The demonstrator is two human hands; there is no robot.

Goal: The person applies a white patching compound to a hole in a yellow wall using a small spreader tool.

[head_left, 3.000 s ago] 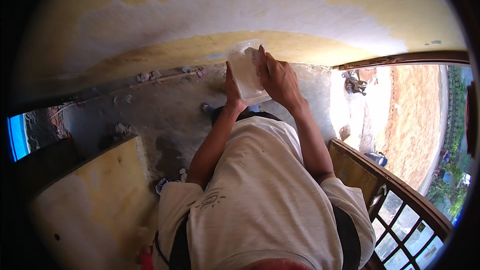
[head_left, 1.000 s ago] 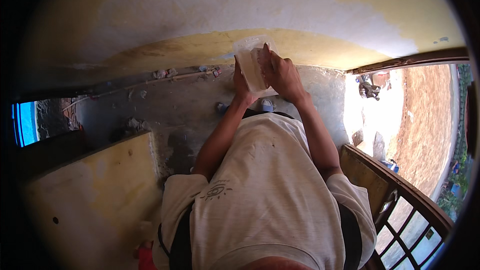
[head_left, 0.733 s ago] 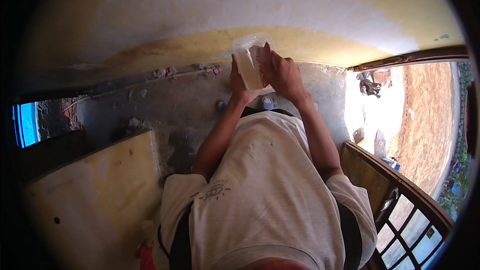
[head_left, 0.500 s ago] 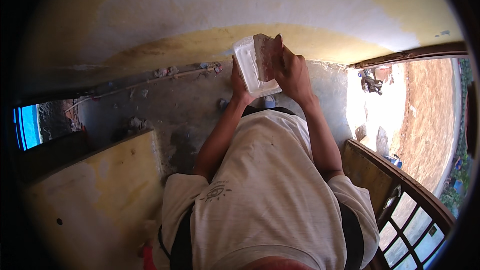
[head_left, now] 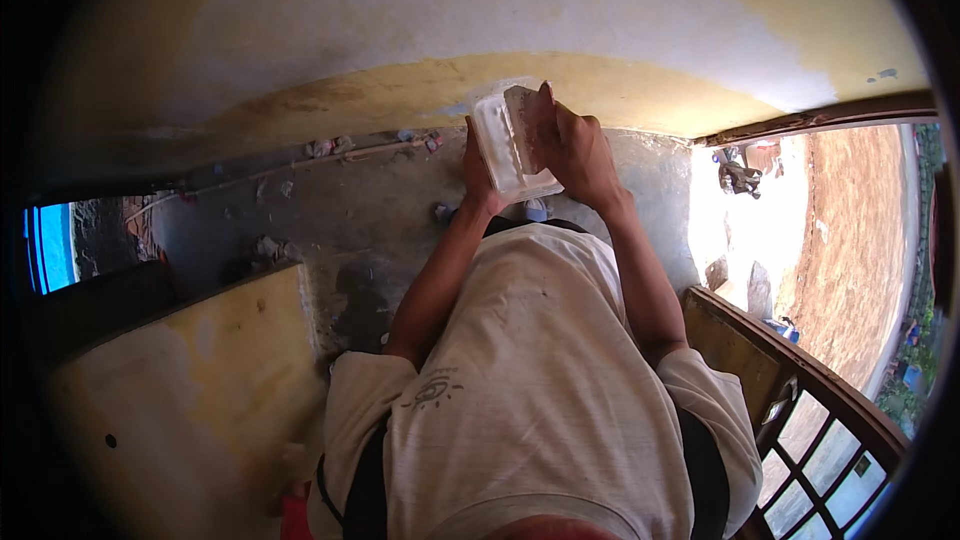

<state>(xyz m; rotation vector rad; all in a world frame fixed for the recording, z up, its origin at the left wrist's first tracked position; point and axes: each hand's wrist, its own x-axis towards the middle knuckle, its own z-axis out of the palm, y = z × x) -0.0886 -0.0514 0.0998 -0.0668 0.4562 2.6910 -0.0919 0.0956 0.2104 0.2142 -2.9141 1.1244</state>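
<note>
In front of my chest, my left hand [head_left: 480, 178] grips the left side of a clear, rectangular plastic container [head_left: 484, 130] with white paste inside. My right hand [head_left: 591, 166] is closed on a putty knife [head_left: 527, 112], whose wide, smeared blade stands tilted over the container's right half. The blade's lower edge meets the paste or lies just above it; I cannot tell which. My right fingers and the blade hide that side of the container.
A yellow wall [head_left: 350, 75] with a broad white patch [head_left: 480, 10] rises ahead. Debris [head_left: 330, 146] lies along its foot on the grey floor [head_left: 660, 190]. At right is a bright doorway with a paned door [head_left: 835, 440]. A low yellow partition [head_left: 220, 340] stands at left.
The putty knife and my right hand have shifted slightly down and left over the container. The paste shows a new ridged mark, and the container is tipped a little differently.
</note>
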